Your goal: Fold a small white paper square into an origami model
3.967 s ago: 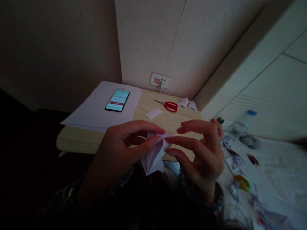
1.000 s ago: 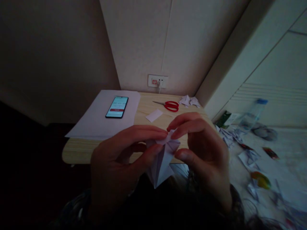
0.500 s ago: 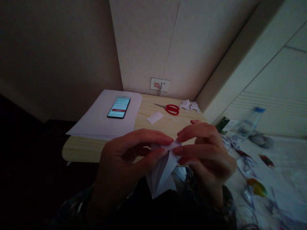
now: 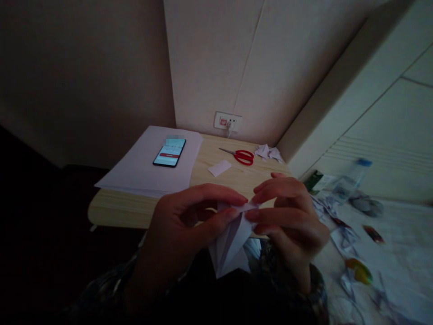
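A folded white paper with pleated layers and pointed lower corners hangs between my hands, in front of the table's near edge. My left hand pinches its upper left part between thumb and fingers. At its upper right corner, my right hand grips the paper with thumb and fingertips. The fingertips of both hands almost meet at the top fold. Exactly how the top edge is folded is partly hidden by the fingers.
On the wooden table lie red-handled scissors, a small paper rectangle and folded paper pieces. A phone rests on a paper stack. A bottle and scattered paper are at right.
Over the last seconds my right fingers shifted from a loose reach to a pinch at the paper's top right corner. My left hand keeps its hold. The view tilted slightly.
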The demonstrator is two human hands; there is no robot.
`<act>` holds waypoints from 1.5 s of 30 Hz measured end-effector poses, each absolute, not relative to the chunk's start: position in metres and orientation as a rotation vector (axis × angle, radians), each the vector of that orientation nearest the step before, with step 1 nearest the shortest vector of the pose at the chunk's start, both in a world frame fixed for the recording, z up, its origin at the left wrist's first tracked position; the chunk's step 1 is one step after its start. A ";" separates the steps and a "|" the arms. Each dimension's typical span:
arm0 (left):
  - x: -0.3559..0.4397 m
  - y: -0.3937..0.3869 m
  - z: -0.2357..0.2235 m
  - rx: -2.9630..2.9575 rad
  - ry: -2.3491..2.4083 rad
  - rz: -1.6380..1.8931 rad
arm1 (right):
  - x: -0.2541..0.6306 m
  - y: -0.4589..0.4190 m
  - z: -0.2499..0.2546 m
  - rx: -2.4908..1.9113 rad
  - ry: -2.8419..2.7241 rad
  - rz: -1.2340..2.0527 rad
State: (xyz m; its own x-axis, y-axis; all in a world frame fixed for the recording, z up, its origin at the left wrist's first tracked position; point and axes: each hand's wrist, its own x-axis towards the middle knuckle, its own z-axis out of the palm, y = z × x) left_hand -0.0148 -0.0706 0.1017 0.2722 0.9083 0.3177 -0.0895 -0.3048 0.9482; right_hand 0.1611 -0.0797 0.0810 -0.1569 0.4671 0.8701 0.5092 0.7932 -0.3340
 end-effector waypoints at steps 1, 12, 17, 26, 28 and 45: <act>-0.015 -0.071 0.102 1.503 0.790 1.220 | 0.161 -0.079 0.081 -0.752 -1.791 -0.049; -0.010 -0.075 0.101 1.373 0.832 1.230 | 0.162 -0.077 0.080 -0.701 -1.797 -0.064; -0.011 -0.076 0.104 1.357 0.860 1.209 | 0.162 -0.076 0.078 -0.696 -1.798 -0.077; -0.011 -0.073 0.100 1.350 0.810 1.191 | 0.159 -0.082 0.079 -0.761 -1.767 -0.081; -0.011 -0.074 0.100 1.349 0.853 1.199 | 0.158 -0.083 0.079 -0.769 -1.761 -0.103; -0.015 -0.074 0.098 1.648 0.868 1.258 | 0.162 -0.076 0.074 -0.689 -1.763 -0.184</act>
